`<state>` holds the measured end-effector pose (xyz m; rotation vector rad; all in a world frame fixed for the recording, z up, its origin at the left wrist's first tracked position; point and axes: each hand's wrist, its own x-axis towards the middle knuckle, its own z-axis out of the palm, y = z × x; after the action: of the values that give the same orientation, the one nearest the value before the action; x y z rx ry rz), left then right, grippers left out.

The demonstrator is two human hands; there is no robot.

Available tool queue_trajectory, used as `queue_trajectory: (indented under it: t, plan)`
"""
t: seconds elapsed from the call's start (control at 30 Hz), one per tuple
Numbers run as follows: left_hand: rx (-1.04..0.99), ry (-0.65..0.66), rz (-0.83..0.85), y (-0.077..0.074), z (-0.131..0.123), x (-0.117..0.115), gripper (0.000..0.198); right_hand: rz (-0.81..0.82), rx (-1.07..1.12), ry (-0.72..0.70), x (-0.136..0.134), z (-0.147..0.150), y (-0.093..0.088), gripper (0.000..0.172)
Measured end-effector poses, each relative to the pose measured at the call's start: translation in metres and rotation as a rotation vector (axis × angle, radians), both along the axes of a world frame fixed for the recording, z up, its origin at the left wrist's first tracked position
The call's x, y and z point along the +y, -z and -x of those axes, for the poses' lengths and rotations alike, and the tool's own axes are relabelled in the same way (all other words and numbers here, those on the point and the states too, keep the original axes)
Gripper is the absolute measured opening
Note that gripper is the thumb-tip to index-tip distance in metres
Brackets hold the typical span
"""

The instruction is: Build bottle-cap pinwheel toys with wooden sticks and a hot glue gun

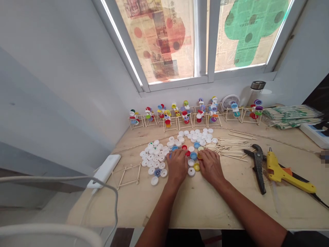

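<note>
My left hand (178, 166) lies palm down over the bottle caps, fingers stretched forward and apart. Its fingertips touch or cover caps, with a red cap (187, 153) beside its index finger. Opposite it, my right hand (211, 166) is also palm down with fingers extended, its tips at the edge of a yellow cap partly hidden beneath them. Between the hands are a blue cap (193, 156), white caps (191, 172) and another yellow cap (196, 167). I see neither hand lifting anything. Many white caps (151, 157) spread to the left and behind.
Stick frames with cap wheels (185, 116) line the wall. Loose wooden sticks (232, 146), a black-handled cutter (258, 168) and a yellow glue gun (285, 175) lie right. A square stick frame (130, 175) and a white power strip (104, 171) are left. A cable (117, 200) hangs in front.
</note>
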<state>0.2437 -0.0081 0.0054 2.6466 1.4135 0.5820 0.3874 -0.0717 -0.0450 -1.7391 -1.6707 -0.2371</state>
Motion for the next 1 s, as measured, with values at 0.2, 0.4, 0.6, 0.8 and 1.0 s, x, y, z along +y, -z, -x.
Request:
queue_trajectory:
  t: [0.2,0.4,0.6,0.8,1.0]
  plan:
    - [-0.218,-0.16,-0.069,0.015,0.028,-0.021,0.029,-0.001,-0.001,-0.005,-0.002,0.001,-0.001,0.036]
    - [-0.217,-0.127,-0.018,0.028,0.038,-0.033,0.035,0.003,0.001,-0.023,-0.002,0.0,-0.002,0.035]
    - [-0.226,-0.118,0.031,0.029,0.038,-0.034,0.035,0.005,-0.001,-0.03,-0.003,-0.001,-0.003,0.036]
    - [0.012,-0.225,0.038,0.005,0.036,-0.013,0.035,-0.002,-0.003,-0.017,-0.003,-0.001,-0.003,0.037]
    - [0.206,-0.214,0.055,-0.008,0.019,0.015,0.03,-0.006,-0.004,-0.011,-0.003,0.0,-0.004,0.035]
